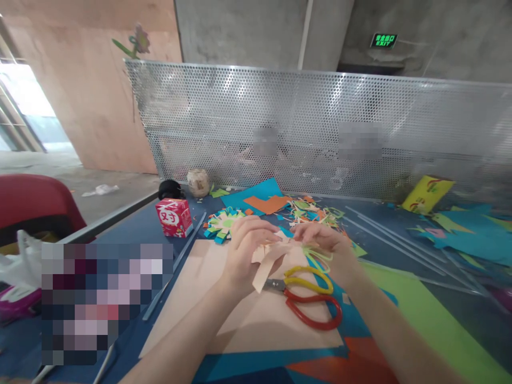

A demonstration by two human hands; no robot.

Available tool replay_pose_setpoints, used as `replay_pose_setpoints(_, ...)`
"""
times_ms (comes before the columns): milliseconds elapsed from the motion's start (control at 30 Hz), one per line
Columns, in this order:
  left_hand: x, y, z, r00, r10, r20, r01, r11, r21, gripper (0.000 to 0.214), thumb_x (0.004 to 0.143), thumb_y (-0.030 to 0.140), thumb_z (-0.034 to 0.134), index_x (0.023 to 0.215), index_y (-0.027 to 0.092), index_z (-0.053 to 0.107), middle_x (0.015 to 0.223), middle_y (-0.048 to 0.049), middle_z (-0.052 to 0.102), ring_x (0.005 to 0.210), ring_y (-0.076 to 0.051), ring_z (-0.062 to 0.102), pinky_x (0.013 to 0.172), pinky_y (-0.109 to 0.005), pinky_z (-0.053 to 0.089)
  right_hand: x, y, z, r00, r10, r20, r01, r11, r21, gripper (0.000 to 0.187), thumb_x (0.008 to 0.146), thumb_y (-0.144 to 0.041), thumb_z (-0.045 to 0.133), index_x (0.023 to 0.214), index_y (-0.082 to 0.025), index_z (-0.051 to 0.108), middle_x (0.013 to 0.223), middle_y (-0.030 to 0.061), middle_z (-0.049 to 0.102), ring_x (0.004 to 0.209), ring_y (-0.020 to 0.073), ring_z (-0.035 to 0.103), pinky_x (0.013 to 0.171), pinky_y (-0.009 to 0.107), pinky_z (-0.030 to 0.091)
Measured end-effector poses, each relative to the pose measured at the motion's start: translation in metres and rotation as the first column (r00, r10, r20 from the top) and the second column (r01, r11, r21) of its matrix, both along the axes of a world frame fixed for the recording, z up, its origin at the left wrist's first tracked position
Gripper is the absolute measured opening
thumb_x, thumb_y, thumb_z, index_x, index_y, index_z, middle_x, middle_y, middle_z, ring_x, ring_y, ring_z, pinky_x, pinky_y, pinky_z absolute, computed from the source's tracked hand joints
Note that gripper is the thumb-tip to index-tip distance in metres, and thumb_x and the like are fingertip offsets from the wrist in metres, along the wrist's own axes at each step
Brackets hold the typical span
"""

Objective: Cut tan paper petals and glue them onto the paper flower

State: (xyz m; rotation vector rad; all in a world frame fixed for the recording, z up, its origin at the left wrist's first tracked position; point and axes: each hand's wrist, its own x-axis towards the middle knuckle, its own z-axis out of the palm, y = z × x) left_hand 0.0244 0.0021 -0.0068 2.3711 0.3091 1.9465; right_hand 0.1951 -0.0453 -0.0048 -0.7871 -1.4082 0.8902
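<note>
Over a pale peach sheet, my left hand is closed around a bundle of cream paper strips. One strip curls down toward the sheet. My right hand pinches the right end of the same bundle; its fingertips are partly hidden. Thin light-green paper loops stick out just below the right fingers, and I cannot tell whether they are joined to the strips. Below my hands lie scissors with one yellow and one red handle, their blades partly covered by the hanging strip.
A fringed green-and-blue paper flower lies behind my left hand. Paper scraps are heaped farther back. A red box stands left, a yellow box right. Clear sticks lie at right; a perforated metal screen borders the table.
</note>
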Motion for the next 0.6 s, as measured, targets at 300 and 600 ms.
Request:
replay_pose_setpoints(300, 0.0011, -0.0036, 0.0001, 0.994, 0.083, -0.066, -0.076, 0.992, 0.105, 0.014, 0.065, 0.014, 0.064, 0.071, 0.022, 0.055, 0.08, -0.0019, 0.059, 0.079, -0.017, 0.052, 0.073, -0.033, 0.042, 0.0037, 0.0, -0.0027, 0.999, -0.006, 0.05, 0.005, 1.0, 0.029, 0.008, 0.065, -0.021, 0.066, 0.064, -0.026, 0.06, 0.08, 0.0012, 0.056, 0.082, 0.0177, 0.052, 0.073, 0.032, 0.041)
replay_pose_setpoints(600, 0.0027, -0.001, 0.0005, 0.999, 0.023, -0.032, -0.024, 0.999, -0.036, 0.009, 0.066, 0.014, 0.062, 0.069, 0.02, 0.056, 0.078, -0.0039, 0.059, 0.076, -0.016, 0.053, 0.071, -0.033, 0.043, 0.0024, 0.0, -0.0022, 0.999, -0.046, 0.028, 0.047, 0.998, -0.041, 0.008, 0.064, -0.024, 0.067, 0.066, -0.024, 0.059, 0.079, 0.0009, 0.057, 0.079, 0.0169, 0.053, 0.069, 0.029, 0.042)
